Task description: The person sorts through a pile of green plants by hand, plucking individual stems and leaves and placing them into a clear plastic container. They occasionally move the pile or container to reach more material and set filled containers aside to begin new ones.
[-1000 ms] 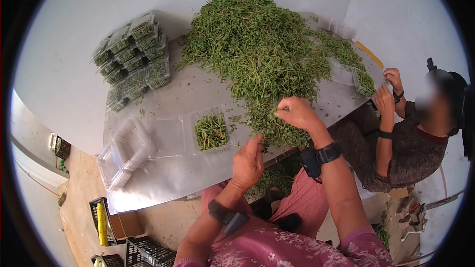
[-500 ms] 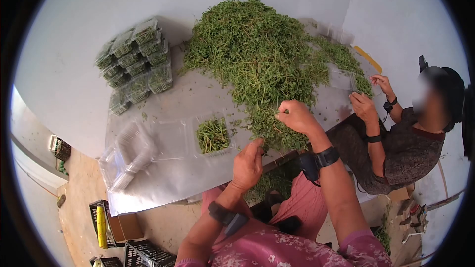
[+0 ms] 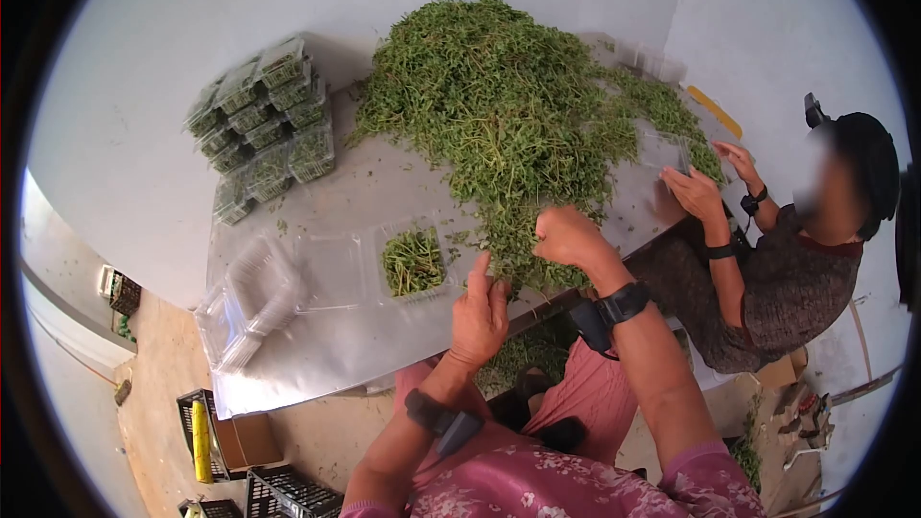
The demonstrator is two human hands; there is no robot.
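Note:
A large heap of leafy green stems (image 3: 489, 86) covers the middle of the metal table and spills toward me. My right hand (image 3: 573, 240) is over the near end of the spill, its fingers curled closed; whatever they hold, if anything, is hidden. Beside the spill's left edge is my left hand (image 3: 480, 315), its index finger stretched out and apart from the thumb, with nothing visible in it. Left of that hand, an open clear plastic box (image 3: 382, 295) is partly filled with cut greens (image 3: 413, 262), its lid (image 3: 331, 273) folded out flat.
Nested empty clear boxes (image 3: 251, 297) stand at the table's left front. Filled, closed boxes (image 3: 273, 120) are stacked behind them. At right, a co-worker (image 3: 777, 297) reaches toward another clear box (image 3: 662, 152). Black crates (image 3: 288, 494) lie on the floor at lower left.
My left index finger has straightened upward, away from the thumb. My right hand has turned slightly downward over the greens, fingers still curled. The co-worker's near hand has moved slightly left.

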